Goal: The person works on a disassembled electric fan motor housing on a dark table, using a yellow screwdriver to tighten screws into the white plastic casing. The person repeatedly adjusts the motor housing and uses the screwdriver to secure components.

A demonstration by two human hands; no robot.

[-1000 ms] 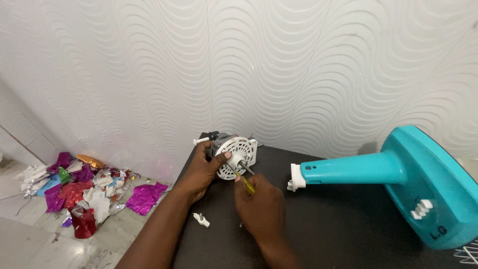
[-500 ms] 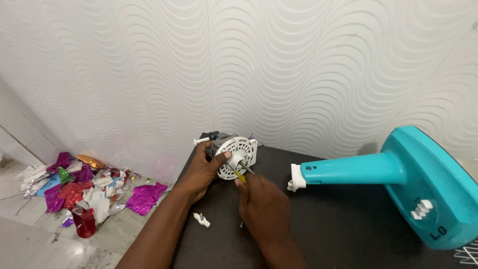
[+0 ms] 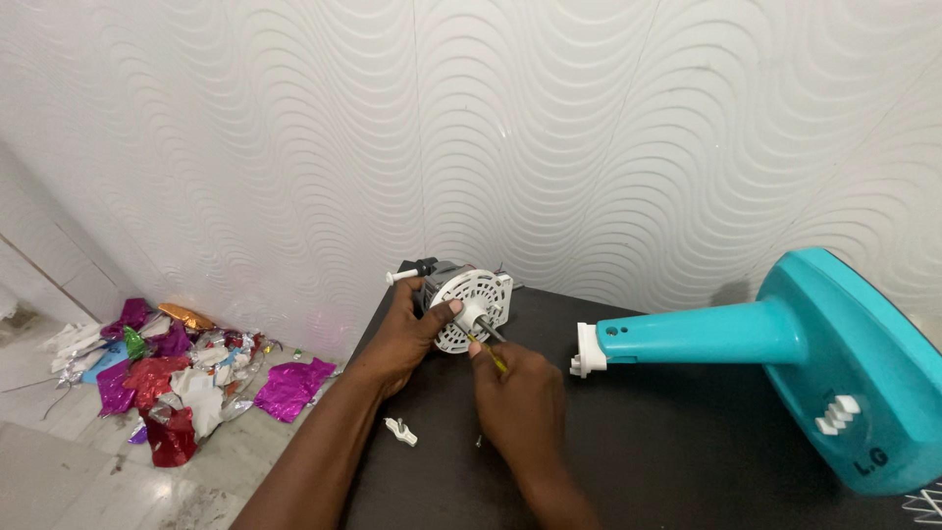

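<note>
L hand (image 3: 417,334) grips the round white-faced fan motor w/ grey metal body (image 3: 469,306), thumb over its front plate, holding it upright at the far-left corner of the black tabletop (image 3: 687,461), close to the wavy white wall panel (image 3: 549,128). R hand (image 3: 520,402) is closed around a slim yellow-handled screwdriver (image 3: 488,351), tip up against the motor's front near the shaft.

Vs half a sec and a sec ago: motor and L hand sit where they were; R hand has shifted only slightly, tool tip staying at the same spot on the plate. Reads as work ongoing on one fastener, not a move to a new one; whether it's turning can't be told.

Nearby: small white plastic clip (image 3: 399,431) lies loose near the left edge, apart from both hands. Turquoise plastic fan stand w/ white neck end (image 3: 785,353) lies on its side toward the right edge, well apart from the motor. Crumpled shiny foil wrappers, pink/red/silver (image 3: 167,378), heaped on the floor left of the table.
</note>
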